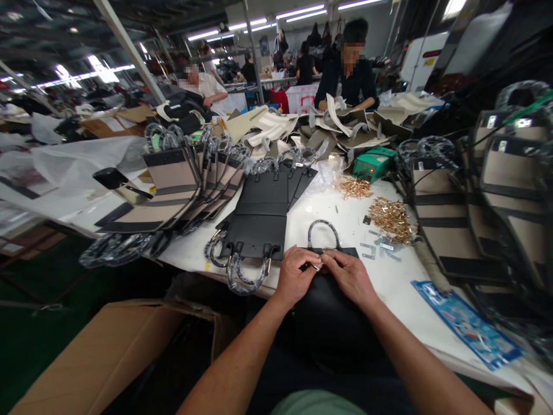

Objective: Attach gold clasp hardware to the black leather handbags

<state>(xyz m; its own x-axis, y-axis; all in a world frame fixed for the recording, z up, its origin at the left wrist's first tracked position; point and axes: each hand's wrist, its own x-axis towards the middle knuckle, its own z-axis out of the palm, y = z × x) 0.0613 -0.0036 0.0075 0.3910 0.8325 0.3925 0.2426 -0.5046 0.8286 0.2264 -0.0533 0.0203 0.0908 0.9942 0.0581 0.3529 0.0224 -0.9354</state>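
My left hand [299, 268] and my right hand [345, 271] meet over a black bag panel [330, 305] that hangs over the table's front edge toward me. Fingers of both hands are pinched around a small shiny metal fitting [318, 265], partly hidden by the fingertips. Just beyond them, a plastic-wrapped handle [324, 223] arches up from the panel. To the left lie flat black bag panels [259, 210] with a wrapped handle [246, 282] sticking out over the edge.
Lined bag panels stand stacked at left [170, 184] and right [449, 219]. Gold metal pieces [391, 219], grey metal plates [386, 246], a green box [374, 164] and a blue packet [469, 325] lie on the table [311, 202]. A co-worker [349, 75] is opposite; a cardboard box [108, 351] stands below left.
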